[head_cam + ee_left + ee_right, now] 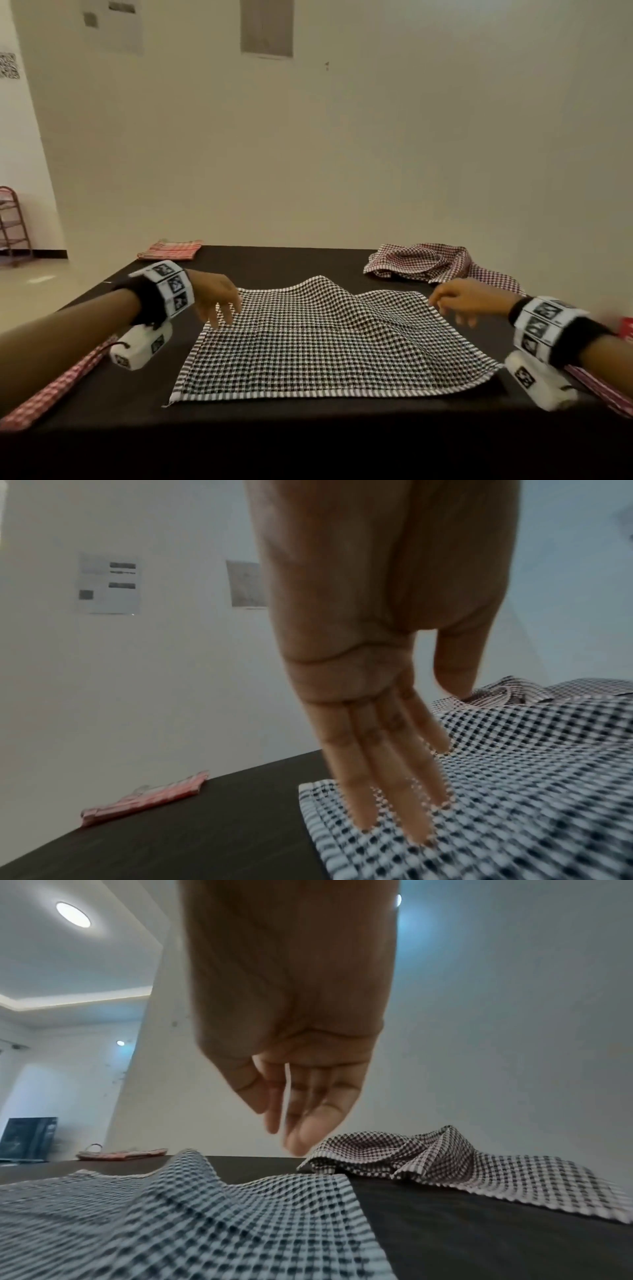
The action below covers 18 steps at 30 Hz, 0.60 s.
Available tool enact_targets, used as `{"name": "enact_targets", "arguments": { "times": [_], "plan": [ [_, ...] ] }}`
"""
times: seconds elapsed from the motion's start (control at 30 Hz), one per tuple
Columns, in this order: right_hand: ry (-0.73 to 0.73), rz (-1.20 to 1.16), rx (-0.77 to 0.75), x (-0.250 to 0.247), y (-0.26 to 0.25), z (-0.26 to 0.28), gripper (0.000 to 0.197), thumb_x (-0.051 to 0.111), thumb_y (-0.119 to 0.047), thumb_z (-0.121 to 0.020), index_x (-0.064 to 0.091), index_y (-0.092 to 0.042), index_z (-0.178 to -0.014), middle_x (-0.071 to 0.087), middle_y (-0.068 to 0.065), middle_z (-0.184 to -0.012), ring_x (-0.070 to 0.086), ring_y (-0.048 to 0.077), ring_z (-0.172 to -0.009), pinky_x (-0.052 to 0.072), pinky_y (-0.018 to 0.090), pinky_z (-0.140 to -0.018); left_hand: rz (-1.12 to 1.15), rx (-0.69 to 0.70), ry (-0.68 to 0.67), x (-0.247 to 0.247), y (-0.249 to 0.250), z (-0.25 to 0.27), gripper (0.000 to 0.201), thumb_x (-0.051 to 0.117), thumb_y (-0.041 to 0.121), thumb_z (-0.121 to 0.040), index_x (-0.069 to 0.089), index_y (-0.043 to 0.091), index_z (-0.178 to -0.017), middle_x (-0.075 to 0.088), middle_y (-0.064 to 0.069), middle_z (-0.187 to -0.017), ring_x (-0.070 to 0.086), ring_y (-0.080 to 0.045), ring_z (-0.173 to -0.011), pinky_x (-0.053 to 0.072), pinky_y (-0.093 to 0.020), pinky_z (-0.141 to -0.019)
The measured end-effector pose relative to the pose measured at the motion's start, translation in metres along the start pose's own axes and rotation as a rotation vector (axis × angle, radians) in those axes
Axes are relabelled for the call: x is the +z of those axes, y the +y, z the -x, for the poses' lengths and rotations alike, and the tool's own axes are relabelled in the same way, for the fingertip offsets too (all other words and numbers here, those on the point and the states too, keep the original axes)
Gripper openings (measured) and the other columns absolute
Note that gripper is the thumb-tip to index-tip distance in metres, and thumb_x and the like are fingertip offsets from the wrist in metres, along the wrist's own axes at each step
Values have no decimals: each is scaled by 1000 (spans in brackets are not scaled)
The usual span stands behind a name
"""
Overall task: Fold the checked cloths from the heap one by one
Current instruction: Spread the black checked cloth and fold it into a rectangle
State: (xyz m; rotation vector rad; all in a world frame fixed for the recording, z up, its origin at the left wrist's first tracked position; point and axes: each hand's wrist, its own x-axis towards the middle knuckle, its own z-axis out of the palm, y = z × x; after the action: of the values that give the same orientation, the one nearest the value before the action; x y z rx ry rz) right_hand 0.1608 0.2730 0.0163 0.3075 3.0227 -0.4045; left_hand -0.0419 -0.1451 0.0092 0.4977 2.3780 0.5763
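Note:
A black-and-white checked cloth (318, 339) lies spread on the dark table (274, 431), with a raised ridge near its far edge. My left hand (219, 301) hovers over the cloth's far left corner (318, 788), fingers (383, 791) straight and pointing down, holding nothing. My right hand (459, 301) hangs just above the far right corner (329, 1180), fingers (308, 1123) loosely extended and empty. The heap of dark red checked cloths (428, 265) lies crumpled at the back right, also seen as the heap (445, 1158) behind my right hand.
A folded red checked cloth (171, 253) rests at the table's far left corner, seen too as the folded cloth (147, 802). More red checked fabric (54, 387) lies under my left forearm, and a red strip (603, 390) under my right. A shelf rack (13, 226) stands by the left wall.

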Motion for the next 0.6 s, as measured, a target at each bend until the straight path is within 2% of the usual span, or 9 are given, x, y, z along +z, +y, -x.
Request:
{"name": "enact_targets", "arguments": {
  "times": [0.07,0.13,0.2,0.27,0.33,0.4,0.47,0.53,0.6],
  "plan": [
    [96,80,83,-3,-2,-32,18,43,-26,-95,59,-20,-89,68,9,-86,67,23,-71,51,23,-48,-154,28,207,-7,8,-23,19,46,17,-95,61,7,-102,64,-4,-84,61,-13,-58,47,-18,-45],
    [111,166,203,-1,-4,-64,30,43,-34,-96,60,-12,-85,65,10,-89,65,28,-86,50,29,-63,-339,6,392,-11,16,-43,25,49,13,-91,63,2,-109,67,-10,-98,63,-21,-79,51,-22,-60],
    [72,221,301,8,-5,-91,41,40,-39,-97,61,-5,-109,62,15,-116,59,28,-109,47,30,-86,-510,-52,463,-12,15,-63,30,49,14,-92,61,3,-117,62,-13,-120,60,-26,-108,48,-28,-86],
    [43,203,380,19,-5,-112,52,36,-42,-98,49,-3,-130,50,14,-137,49,27,-124,40,30,-99,-589,-91,449,-16,11,-84,33,50,16,-92,58,5,-122,58,-13,-128,55,-27,-118,44,-31,-95],
    [19,174,425,29,-5,-130,54,32,-42,-99,44,-4,-136,44,12,-143,44,26,-130,35,29,-104,-652,-135,408,-27,5,-97,38,54,19,-88,56,10,-126,55,-9,-133,53,-26,-122,44,-31,-99],
    [5,152,450,35,-5,-143,53,31,-42,-99,43,-6,-137,41,11,-146,41,25,-133,32,28,-106,-710,-171,388,-35,-2,-108,50,58,25,-83,51,19,-132,51,-2,-139,51,-24,-126,43,-30,-101],
    [-26,162,466,35,-4,-150,53,35,-42,-98,45,-6,-136,43,10,-145,43,24,-131,34,27,-105,-760,-196,365,-39,-10,-126,50,56,35,-83,51,22,-131,55,-1,-134,57,-23,-115,46,-30,-95],
    [-51,183,460,30,0,-156,52,46,-39,-95,49,-3,-132,50,13,-138,53,23,-119,41,27,-93,-764,-211,342,-50,-35,-181,48,60,42,-80,56,21,-123,62,-2,-122,61,-20,-93,50,-30,-86],
    [-38,182,449,24,8,-160,47,57,-34,-89,58,-1,-122,60,16,-125,60,24,-108,46,26,-74,-774,-210,328,-59,-53,-221,42,65,41,-77,61,21,-113,67,1,-114,62,-17,-86,53,-32,-85]
  ]
}}
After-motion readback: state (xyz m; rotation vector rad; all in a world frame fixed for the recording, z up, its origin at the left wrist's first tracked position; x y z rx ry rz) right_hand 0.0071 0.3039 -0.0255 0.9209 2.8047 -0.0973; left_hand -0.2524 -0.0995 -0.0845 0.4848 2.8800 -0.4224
